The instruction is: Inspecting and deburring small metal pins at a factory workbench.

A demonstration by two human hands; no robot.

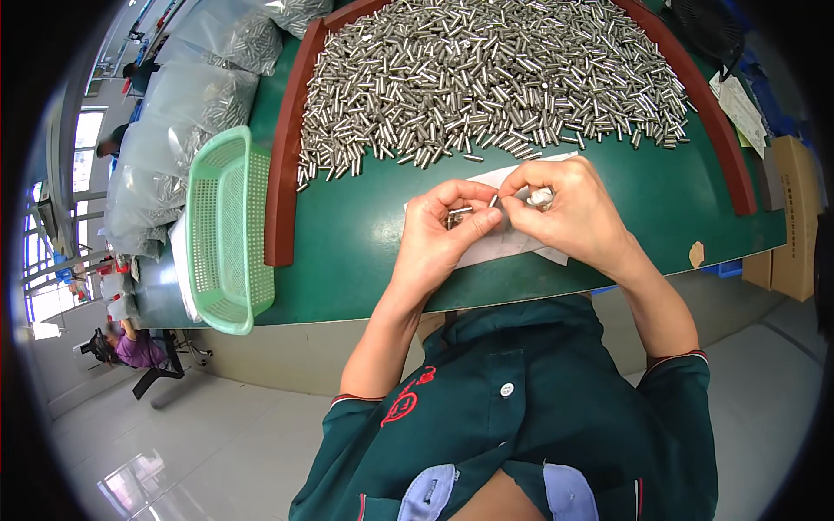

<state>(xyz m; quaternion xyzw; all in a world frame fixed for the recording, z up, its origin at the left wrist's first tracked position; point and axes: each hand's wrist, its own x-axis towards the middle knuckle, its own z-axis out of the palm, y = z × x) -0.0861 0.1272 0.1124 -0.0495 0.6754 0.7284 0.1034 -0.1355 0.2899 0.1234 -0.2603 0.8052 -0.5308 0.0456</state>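
Pin (pixel 494 201): one, short, metallic, cylindrical; held tilted at the fingertips, above the paper.
Left hand (pixel 439 227): palm facing inward, fingers curled; pinching the pin between thumb and forefinger.
Loose pins (pixel 458 211): a few, lying in the curl of the left fingers.
Right hand (pixel 569 207): back uppermost, fingers bent; thumb and forefinger close together, just beside the pin; whether touching it, cannot tell.
White wad (pixel 539 198): small, gripped in the bent right fingers; material, cannot tell.
Paper (pixel 491 253): white, lying flat beneath both hands.
Surface (pixel 347 269): green, pale along the near edge.
Pile (pixel 486 78): a great many similar pins, heaped across the far part of the surface; a few strays along the near fringe.
Left rail (pixel 287 174): dark red, bordering the pile.
Right rail (pixel 721 165): same colour, on the opposite side.
Basket (pixel 198 252): light green, perforated, long; just outside the left rail.
Bags (pixel 174 113): clear, several, in a row beyond the basket; small metallic pieces inside.
Sheets (pixel 740 113): pale, outside the right rail.
Fan (pixel 708 30): black, far right corner.
Carton (pixel 795 200): brown, upright, at the right end.
Co-worker (pixel 139 349): seated, purple top, far left.
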